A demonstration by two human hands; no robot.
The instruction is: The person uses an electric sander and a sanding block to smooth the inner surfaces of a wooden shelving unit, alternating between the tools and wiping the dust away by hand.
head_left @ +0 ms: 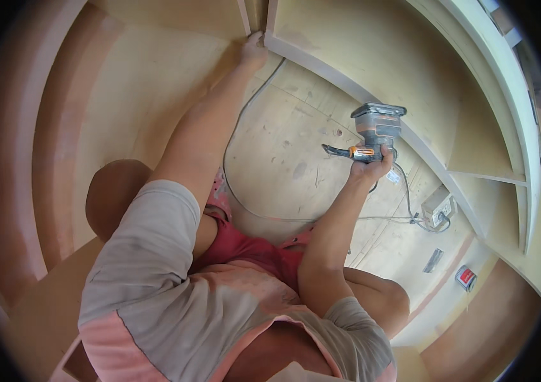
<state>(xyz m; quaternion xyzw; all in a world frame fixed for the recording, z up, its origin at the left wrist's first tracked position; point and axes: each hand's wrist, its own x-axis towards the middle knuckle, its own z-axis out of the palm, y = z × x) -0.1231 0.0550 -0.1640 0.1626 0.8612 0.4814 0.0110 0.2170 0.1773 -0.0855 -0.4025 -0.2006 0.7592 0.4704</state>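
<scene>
My right hand (372,167) is wrapped round the lower body of an orange-and-grey electric sander (377,127). The tool is held up off the floor, its flat dark pad (379,109) uppermost and a short black spout sticking out to the left. Stretched far forward, my left hand (254,52) grips the corner of the pale wooden cabinet frame (277,44), next to a narrow upright gap. Its fingers are curled at the edge and partly hidden.
A grey cord (240,121) loops across the dusty wooden floor (283,140). At right stand a white socket box (439,210) with a plug in it, a small grey strip (433,260) and a red-labelled can (466,278). Cabinet panels (379,51) surround me on several sides.
</scene>
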